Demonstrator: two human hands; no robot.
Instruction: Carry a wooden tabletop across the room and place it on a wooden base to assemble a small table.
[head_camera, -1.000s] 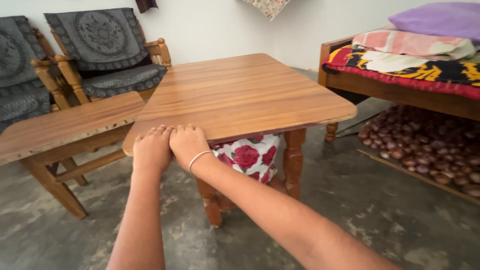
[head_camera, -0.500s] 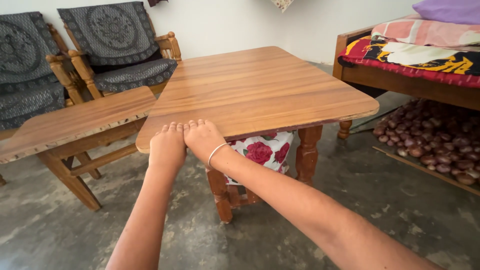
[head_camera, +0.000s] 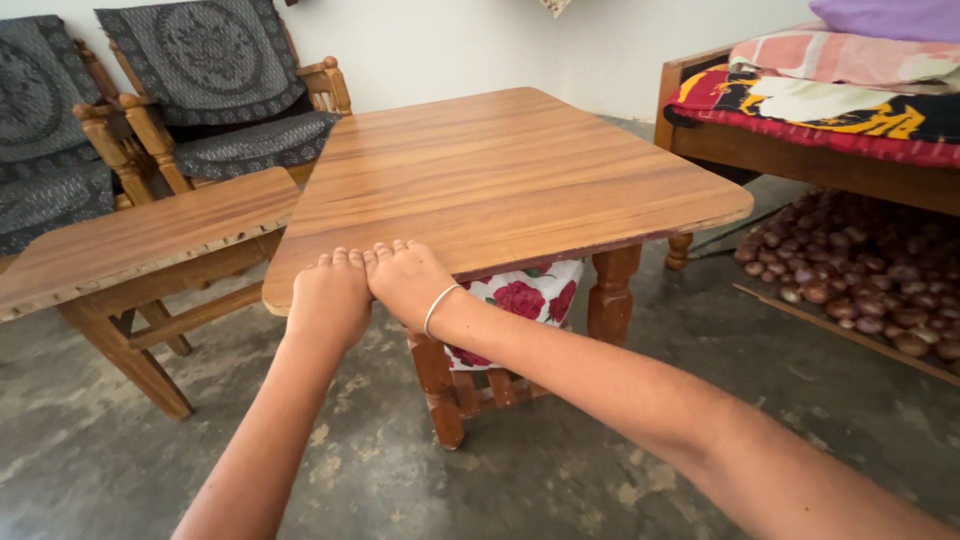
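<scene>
Both my hands sit side by side on the near edge of the big wooden table top, close to its near-left corner. My left hand and right hand touch each other, knuckles up, fingers hooked over the rim w/ tips on the top surface; thumbs are hidden under the edge, so I can't tell how tight the grip is. Hands hold nothing but the table edge. A thin bangle rings my right wrist.

Key relation: the table lies straight ahead of both hands, running away from me and off to the right. Neither hand is nearer; they're level on the same edge, arms reaching fwd, the right one crossing in from the lower right.

Counts: 2 hands, 1 big table, 1 smaller low table to the left, its corner just beside or slightly under the big top, can't tell which. 2 cushioned wooden chairs behind. 1 rose-print cloth under the big table. 1 bed at right w/ folded bedding, and a heap of onions on the floor beneath it, too many to count.
</scene>
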